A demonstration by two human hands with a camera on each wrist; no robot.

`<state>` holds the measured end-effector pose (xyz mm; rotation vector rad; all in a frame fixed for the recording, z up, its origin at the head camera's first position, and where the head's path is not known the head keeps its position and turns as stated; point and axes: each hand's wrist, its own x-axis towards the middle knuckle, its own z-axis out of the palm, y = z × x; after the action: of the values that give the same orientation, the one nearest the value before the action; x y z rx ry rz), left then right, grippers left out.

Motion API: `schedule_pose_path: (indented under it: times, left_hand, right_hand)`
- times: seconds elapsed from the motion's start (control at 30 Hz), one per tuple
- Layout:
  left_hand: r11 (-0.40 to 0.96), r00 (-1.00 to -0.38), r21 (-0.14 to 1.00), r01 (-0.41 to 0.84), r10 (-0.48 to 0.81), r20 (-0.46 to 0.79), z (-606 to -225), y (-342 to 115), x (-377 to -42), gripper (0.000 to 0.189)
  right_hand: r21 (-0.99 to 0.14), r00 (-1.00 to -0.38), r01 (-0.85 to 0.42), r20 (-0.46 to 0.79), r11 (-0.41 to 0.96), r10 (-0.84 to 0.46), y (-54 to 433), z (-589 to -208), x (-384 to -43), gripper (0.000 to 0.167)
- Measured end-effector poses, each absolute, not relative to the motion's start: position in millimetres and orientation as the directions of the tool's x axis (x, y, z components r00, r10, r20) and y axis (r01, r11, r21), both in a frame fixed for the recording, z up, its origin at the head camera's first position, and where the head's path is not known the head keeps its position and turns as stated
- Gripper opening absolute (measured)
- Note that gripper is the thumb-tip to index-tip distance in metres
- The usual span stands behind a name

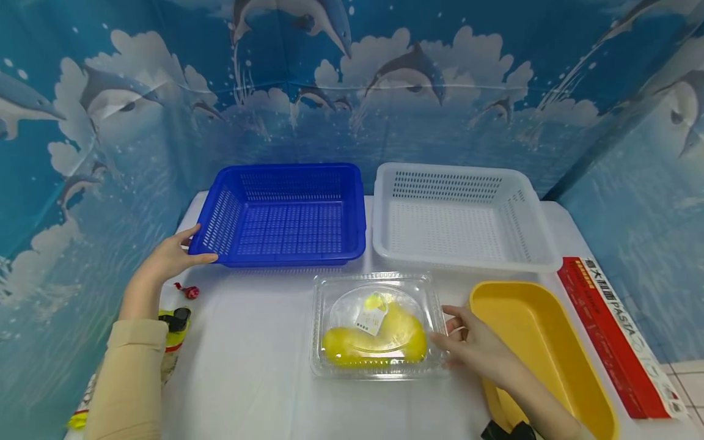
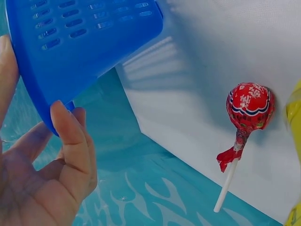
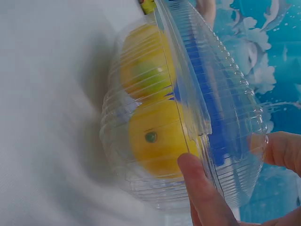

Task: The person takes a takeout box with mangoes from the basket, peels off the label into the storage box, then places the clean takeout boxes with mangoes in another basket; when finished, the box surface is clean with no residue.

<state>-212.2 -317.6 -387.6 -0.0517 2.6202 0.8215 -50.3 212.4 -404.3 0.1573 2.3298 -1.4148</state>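
Observation:
At its near left corner, the blue plastic basket [image 1: 297, 260] has its rim between the thumb and fingers of my left hand [image 1: 167, 256]. Just below that hand lies a red-wrapped lollipop [image 2: 250, 106] with a white stick. My right hand [image 1: 475, 345] grips the right side of a clear lidded plastic box [image 1: 332, 293], thumb and fingers on its edge. Yellow round fruit [image 3: 162, 141] shows through the box wall, and a white and yellow label [image 1: 373, 315] sits on top. In the right wrist view the box stands tilted in the picture, its lid edge beside my fingers.
A white perforated basket [image 1: 462, 264] stands right of the blue one. The yellow tray [image 1: 528, 324] lies partly under my right forearm, with a red and white pasta box [image 1: 616, 342] beyond it. Yellow packages [image 1: 175, 336] lie by my left sleeve. A dolphin-print curtain [image 1: 308, 131] surrounds the table.

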Motion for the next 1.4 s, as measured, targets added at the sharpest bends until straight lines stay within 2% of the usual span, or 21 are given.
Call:
schedule_pose_path:
  times: [0.33,0.5,0.57,0.67,0.77,0.83,0.9,0.97,1.07,1.17,1.27,1.4]
  left_hand:
    - [0.822,-0.908,0.539,-0.185,0.067,-0.414,-386.0,-316.1,-212.9,0.106]
    - [0.827,-0.930,0.535,-0.172,0.042,-0.364,-387.4,-313.2,-207.1,0.104]
    - [0.844,-0.961,0.521,-0.125,0.026,-0.274,-389.4,-308.7,-200.6,0.099]
    - [0.863,-0.999,0.505,-0.025,-0.008,-0.037,-393.3,-295.1,-184.2,0.082]
    - [0.849,-0.975,0.515,0.119,0.004,0.220,-399.9,-272.6,-163.5,0.062]
    - [0.821,-0.957,0.533,0.202,0.049,0.286,-405.7,-254.5,-149.3,0.051]
    - [0.786,-0.960,0.568,0.244,0.113,0.256,-411.5,-234.3,-136.7,0.046]
    - [0.737,-0.973,0.636,0.229,0.169,0.156,-418.7,-214.2,-125.7,0.046]
    - [0.620,-0.971,0.770,0.152,0.240,-0.002,-431.6,-185.8,-114.9,0.051]
    - [0.512,-0.950,0.857,0.052,0.290,-0.116,-445.9,-163.0,-108.7,0.057]
    - [0.443,-0.926,0.896,-0.018,0.331,-0.182,-457.3,-148.2,-105.5,0.063]
    - [0.359,-0.912,0.931,-0.071,0.354,-0.206,-466.3,-137.9,-103.5,0.070]
  right_hand:
    - [-0.785,-0.900,0.324,-0.427,0.528,-0.082,215.3,-424.6,-60.4,0.078]
    - [-0.772,-0.890,0.346,-0.449,0.533,-0.073,215.2,-425.8,-64.1,0.078]
    - [-0.772,-0.889,0.341,-0.451,0.537,-0.084,215.2,-425.7,-65.3,0.078]
    - [-0.777,-0.886,0.330,-0.451,0.536,-0.110,216.2,-425.3,-66.8,0.079]
    - [-0.776,-0.878,0.327,-0.461,0.540,-0.131,217.8,-425.1,-68.0,0.080]
    - [-0.771,-0.874,0.323,-0.465,0.548,-0.140,219.4,-425.0,-69.0,0.081]
    - [-0.765,-0.873,0.317,-0.467,0.560,-0.143,220.6,-424.4,-70.0,0.083]
    - [-0.762,-0.872,0.312,-0.467,0.567,-0.148,221.2,-422.8,-70.9,0.083]
    - [-0.760,-0.870,0.307,-0.468,0.573,-0.154,221.1,-420.2,-71.6,0.084]
    - [-0.761,-0.869,0.306,-0.469,0.573,-0.159,221.1,-419.6,-72.0,0.083]
    - [-0.760,-0.866,0.311,-0.473,0.571,-0.159,220.7,-420.6,-72.3,0.083]
    - [-0.753,-0.865,0.311,-0.477,0.580,-0.156,220.3,-422.0,-72.7,0.085]
